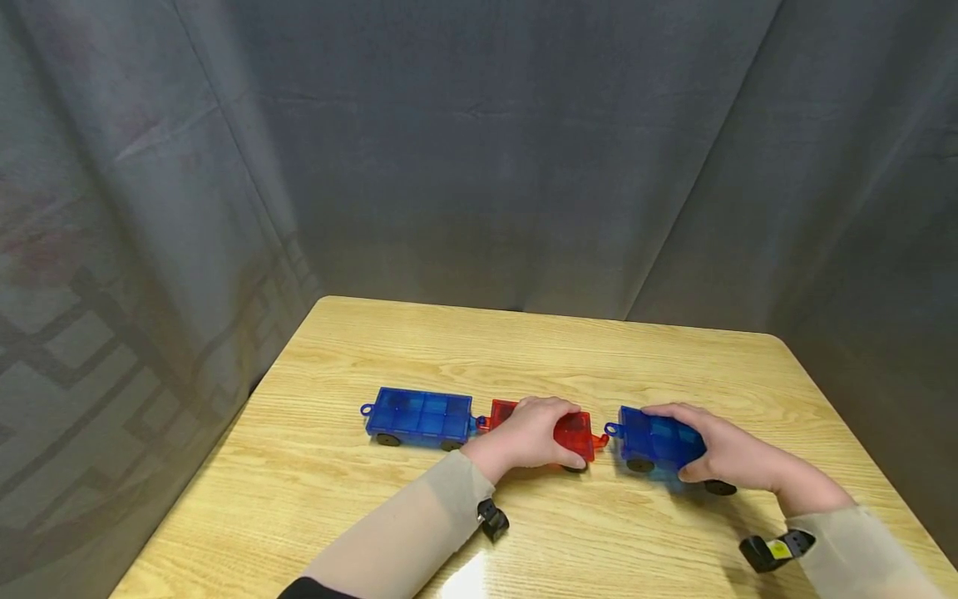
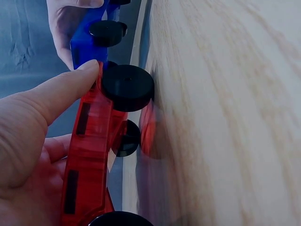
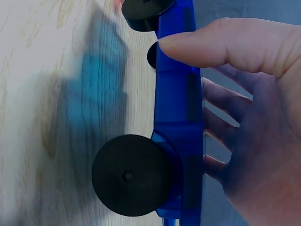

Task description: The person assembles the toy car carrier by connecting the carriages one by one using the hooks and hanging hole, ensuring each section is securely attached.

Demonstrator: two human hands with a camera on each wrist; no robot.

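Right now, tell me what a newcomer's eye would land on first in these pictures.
Three translucent plastic wagons with black wheels stand in a row on the light wooden table. The left hand grips the red wagon, which looks hooked to a long blue wagon on its left. The right hand grips a separate blue wagon, apart from the red one.

A light wooden table (image 1: 419, 349) with a pronounced grain filled the lower half of the head view, its rounded far corners toward the middle of the frame. Three wheeled toy wagons stood in a row across its centre: a blue wagon (image 1: 419, 414) at centre left, a red wagon (image 1: 575, 434) just right of it at the middle, and a second blue wagon (image 1: 654, 436) at centre right, separated from the red one by a small gap.
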